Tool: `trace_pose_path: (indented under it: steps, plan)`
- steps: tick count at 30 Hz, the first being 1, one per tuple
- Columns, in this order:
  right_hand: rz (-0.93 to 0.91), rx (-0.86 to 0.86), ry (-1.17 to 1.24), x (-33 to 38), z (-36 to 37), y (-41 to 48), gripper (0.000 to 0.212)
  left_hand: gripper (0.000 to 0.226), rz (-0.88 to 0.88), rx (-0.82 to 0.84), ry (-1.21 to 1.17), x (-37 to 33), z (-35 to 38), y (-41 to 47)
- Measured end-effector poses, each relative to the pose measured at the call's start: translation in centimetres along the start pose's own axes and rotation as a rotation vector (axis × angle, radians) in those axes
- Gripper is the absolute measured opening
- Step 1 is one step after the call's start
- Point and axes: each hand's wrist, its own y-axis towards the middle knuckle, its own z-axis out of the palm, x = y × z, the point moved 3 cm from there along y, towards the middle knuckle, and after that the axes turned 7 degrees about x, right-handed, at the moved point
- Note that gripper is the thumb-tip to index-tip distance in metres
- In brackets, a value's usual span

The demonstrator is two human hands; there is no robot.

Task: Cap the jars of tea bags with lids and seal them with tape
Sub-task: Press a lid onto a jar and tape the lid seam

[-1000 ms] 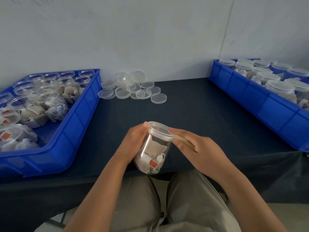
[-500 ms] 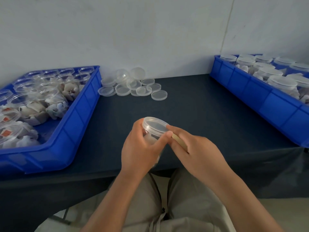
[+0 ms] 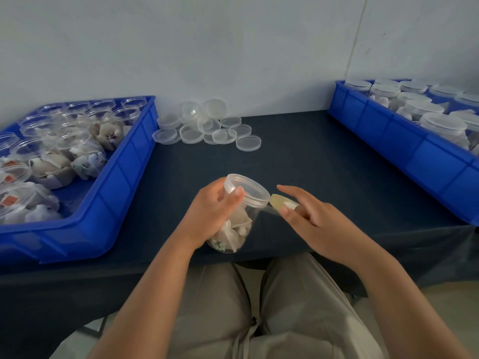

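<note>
The jar (image 3: 234,233) of tea bags is held over the near edge of the table (image 3: 311,164), above the person's lap, tilted so its lid (image 3: 246,189) points up and to the right; the lid is already seated on the rim. The left hand (image 3: 210,216) grips the jar around its upper body, fingers curled behind it and the thumb lying against the lid's edge. Half a second ago this hand hid most of the jar and the right hand (image 3: 318,224) was pressed close against the lid; now the right hand has drawn off to the right, and a clear strip of tape (image 3: 268,209) stretches from just under the lid to the tape roll (image 3: 281,202). The right hand pinches that small roll between thumb and curled fingers, the forefinger held out straight. I judge that the tape's end is stuck down and winding round the seam is the step in hand.

Loose lids (image 3: 207,128) lie heaped at the back of the table; the left tray (image 3: 124,172) holds open jars (image 3: 51,161) of tea bags, none capped; the right tray (image 3: 383,136) holds capped jars (image 3: 440,125), packed close; whether those are taped I cannot tell.
</note>
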Motion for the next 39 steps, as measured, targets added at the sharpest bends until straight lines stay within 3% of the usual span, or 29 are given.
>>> trace_pose_path:
  steps: [4, 7, 9, 13, 16, 20, 27, 29, 34, 39]
  plan:
    - [-0.028, -0.023, -0.016, 0.0, 0.2, 0.5, 0.067, 0.068, 0.020, 0.056, -0.186, 1.0, 0.1, 0.2]
    - [-0.074, -0.050, -0.013, 0.9, 0.4, 0.5, 0.063, 0.093, -0.055, 0.065, -0.346, 1.9, 0.3, 0.3]
    - [-0.074, -0.066, -0.018, 1.2, 0.6, 0.6, 0.057, 0.095, -0.097, 0.113, -0.401, 2.3, 0.4, 0.5]
    - [-0.069, -0.093, -0.060, 1.6, 0.8, 0.3, 0.054, 0.077, -0.142, 0.246, -0.429, 2.3, 0.6, 0.8]
    - [-0.056, -0.163, -0.089, 1.9, 0.8, -0.3, 0.052, 0.069, -0.105, 0.144, -0.276, 1.9, 0.4, 1.0]
    - [-0.023, -0.229, -0.127, 2.3, 0.8, -0.6, 0.051, 0.045, 0.048, -0.192, -0.010, 0.5, -0.5, 0.3]
    - [-0.004, -0.222, -0.224, 3.3, 2.2, -1.0, 0.050, 0.105, -0.071, -0.251, 0.545, -2.0, 3.0, -2.9]
    - [-0.002, -0.236, -0.165, 3.5, 2.7, -0.8, 0.047, 0.109, -0.074, -0.290, 0.566, -2.1, 2.9, -3.1]
    - [-0.023, -0.161, -0.089, 3.0, 2.6, 0.0, 0.050, 0.100, -0.134, -0.242, 0.405, -1.4, 1.0, -2.1]
    - [-0.058, -0.060, 0.034, 2.8, 2.2, -0.1, 0.057, 0.047, -0.079, -0.165, 0.142, -0.2, -1.2, -1.1]
